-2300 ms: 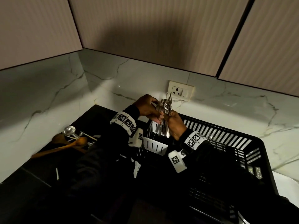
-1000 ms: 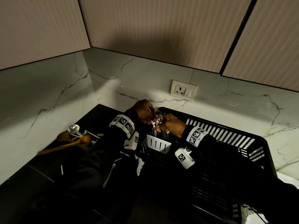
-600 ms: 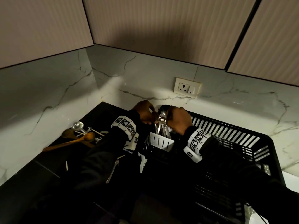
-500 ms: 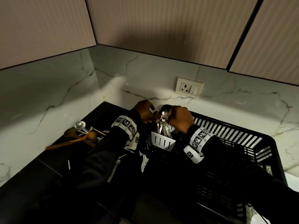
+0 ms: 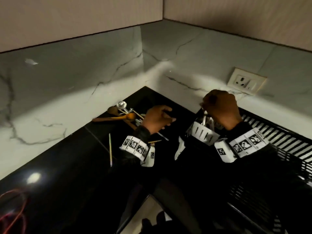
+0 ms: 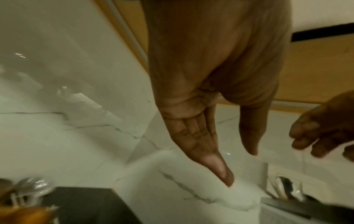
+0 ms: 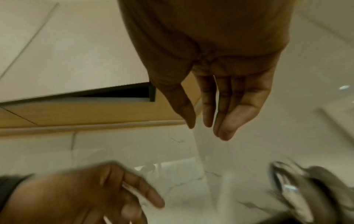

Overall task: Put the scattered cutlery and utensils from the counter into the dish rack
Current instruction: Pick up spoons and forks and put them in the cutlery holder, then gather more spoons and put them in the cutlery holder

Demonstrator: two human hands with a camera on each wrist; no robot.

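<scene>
The left hand [image 5: 157,119] hovers empty, fingers straight and relaxed, above the black stone counter [image 5: 70,166], near the pile of wooden spoons [image 5: 118,117] and a steel ladle [image 5: 121,105] lying in the counter's back corner. The right hand [image 5: 220,109] is over the white slotted cutlery holder [image 5: 201,133] at the near-left corner of the black plastic dish rack [image 5: 278,142]; the wrist view shows its fingers extended, holding nothing. Steel cutlery [image 5: 204,119] stands in the holder. Thin sticks [image 5: 110,149] lie loose towards the counter's front edge. In judgement, the wooden spoons are light and stiff, best taken mid-handle; the polished ladle is probably slippery, needing a firm handle grip.
</scene>
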